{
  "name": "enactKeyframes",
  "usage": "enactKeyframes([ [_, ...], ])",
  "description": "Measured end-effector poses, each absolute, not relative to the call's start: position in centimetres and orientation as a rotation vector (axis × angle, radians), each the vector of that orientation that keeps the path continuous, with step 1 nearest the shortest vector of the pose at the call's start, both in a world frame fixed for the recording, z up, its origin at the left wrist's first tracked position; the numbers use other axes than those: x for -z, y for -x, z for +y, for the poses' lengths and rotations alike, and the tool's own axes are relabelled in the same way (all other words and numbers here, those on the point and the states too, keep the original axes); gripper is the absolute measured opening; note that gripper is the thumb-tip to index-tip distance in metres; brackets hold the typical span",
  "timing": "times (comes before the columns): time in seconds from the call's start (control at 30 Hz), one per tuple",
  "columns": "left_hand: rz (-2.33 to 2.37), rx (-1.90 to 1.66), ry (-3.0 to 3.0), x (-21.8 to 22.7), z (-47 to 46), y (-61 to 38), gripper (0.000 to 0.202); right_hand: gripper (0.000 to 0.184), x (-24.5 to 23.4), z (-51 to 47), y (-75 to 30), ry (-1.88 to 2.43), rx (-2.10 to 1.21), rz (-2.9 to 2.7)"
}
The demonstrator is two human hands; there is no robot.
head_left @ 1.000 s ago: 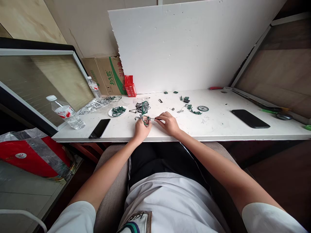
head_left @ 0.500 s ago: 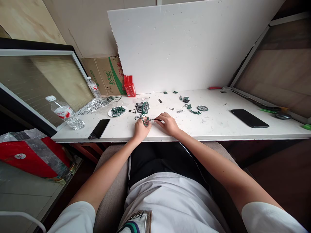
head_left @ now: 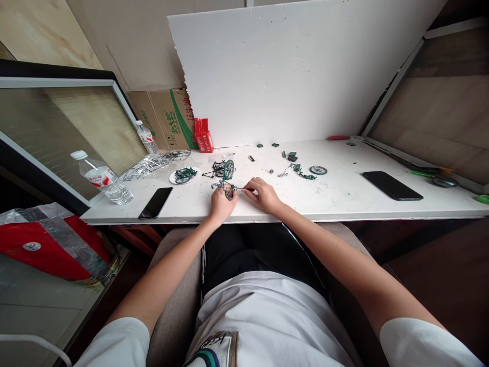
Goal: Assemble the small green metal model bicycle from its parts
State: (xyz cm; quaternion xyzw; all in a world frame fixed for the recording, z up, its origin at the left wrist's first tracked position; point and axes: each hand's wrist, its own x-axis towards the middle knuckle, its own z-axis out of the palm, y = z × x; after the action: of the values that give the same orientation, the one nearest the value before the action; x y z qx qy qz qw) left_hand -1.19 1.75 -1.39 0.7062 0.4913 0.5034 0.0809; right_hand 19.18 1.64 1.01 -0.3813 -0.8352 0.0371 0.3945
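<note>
My left hand [head_left: 222, 205] is closed around the green frame of a partly built model bicycle [head_left: 228, 177], near the table's front edge. One spoked wheel of the model stands up beyond my fingers, and part of the frame is hidden by them. Between the thumb and fingers of my right hand [head_left: 265, 195] is a thin screwdriver [head_left: 242, 189] with a dark handle. Its slender shaft points left and reaches the frame beside my left hand; the exact contact point is too small to make out.
On the white table [head_left: 336, 196] lie a loose wheel [head_left: 318, 170], small green parts [head_left: 306, 176], a plate of parts [head_left: 197, 177] and two phones [head_left: 156, 203]. Water bottles [head_left: 105, 178] stand left, with a red box [head_left: 204, 136] behind. A white board [head_left: 298, 76] leans at the back.
</note>
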Motion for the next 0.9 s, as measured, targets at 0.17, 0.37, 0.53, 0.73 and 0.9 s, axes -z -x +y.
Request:
enactKeyframes([
  [0.17,1.48,-1.495,-2.13,1.24,1.64,1.2,0.008,0.022,-1.01,1.68,-19.22,0.946,-0.109,-2.126],
  [0.37,1.487,-1.484,-2.147,1.16,1.57,1.2,0.01,0.025,-1.05,1.73,-19.32,0.937,-0.149,-2.131],
  [0.53,1.489,-1.489,-2.165,1.2,1.51,1.16,0.012,0.032,-1.27,1.63,-19.25,0.944,-0.157,-2.13],
  [0.73,1.476,-1.487,-2.128,1.07,1.49,1.12,0.014,0.036,-1.36,1.44,-19.09,0.987,-0.138,-2.126],
  [0.9,1.489,-1.471,-2.151,1.07,1.48,1.12,0.013,0.039,-1.08,1.67,-19.14,1.03,-0.122,-2.152],
])
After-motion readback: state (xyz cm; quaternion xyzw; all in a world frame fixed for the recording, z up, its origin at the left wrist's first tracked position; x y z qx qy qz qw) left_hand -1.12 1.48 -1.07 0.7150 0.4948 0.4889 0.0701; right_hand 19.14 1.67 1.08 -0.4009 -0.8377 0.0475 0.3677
